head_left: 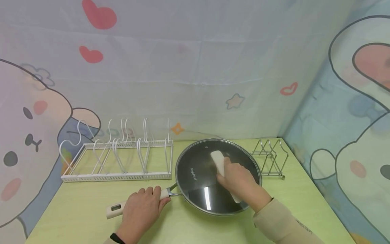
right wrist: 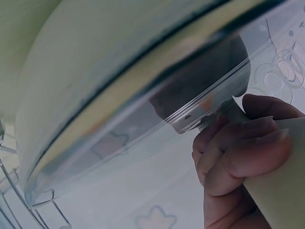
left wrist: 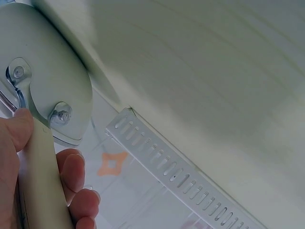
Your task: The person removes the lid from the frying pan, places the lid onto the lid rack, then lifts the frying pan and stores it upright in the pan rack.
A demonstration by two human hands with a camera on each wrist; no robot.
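A frying pan [left wrist: 52, 81] with a pale outer wall sits on the table in the head view, covered by a glass lid [head_left: 195, 159] with a metal rim. My left hand [head_left: 143, 206] grips the pan's cream handle [head_left: 114, 209], which points left; in the left wrist view the thumb lies along the handle [left wrist: 43, 176] near its riveted bracket. My right hand [head_left: 237, 178] holds the lid's long cream knob [head_left: 218, 161], its fingers curled round it in the right wrist view. The lid lies over the pan's rim.
A white dish rack [head_left: 118, 177] with upright wire loops stands behind the left hand. To the right of the pan is a small metal wire rack [head_left: 271, 174], partly overlapped by the lid. A patterned cloth backdrop [head_left: 189, 67] rises behind the pale green table [head_left: 82, 210].
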